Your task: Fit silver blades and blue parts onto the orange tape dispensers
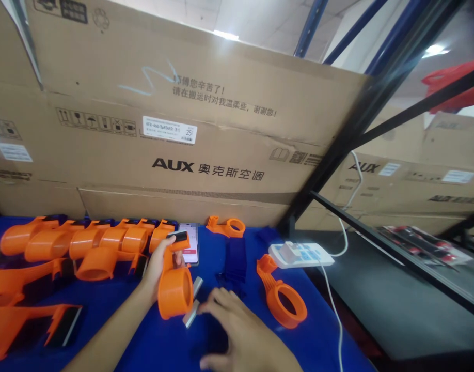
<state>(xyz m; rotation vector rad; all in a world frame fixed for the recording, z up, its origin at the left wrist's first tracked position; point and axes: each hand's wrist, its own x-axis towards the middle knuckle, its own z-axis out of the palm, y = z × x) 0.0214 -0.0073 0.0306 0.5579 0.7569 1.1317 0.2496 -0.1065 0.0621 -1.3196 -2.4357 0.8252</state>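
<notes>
blue table (221,248): mid-front area is worked | orange holder (175,289): gripped upright in left hand (157,268), ring end down, long axis vertical | right hand (240,330): fingers spread loosely, nothing held, fingertips touching metal strip (192,312) lying just right of holder, nearer this hand

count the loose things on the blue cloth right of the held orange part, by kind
orange ring-ended parts: 2 (second at back)
phone: 1
white power strip: 1
dark blue fabric pieces: 1 pile, number unclear
metal strips: 2
total: 7
</notes>
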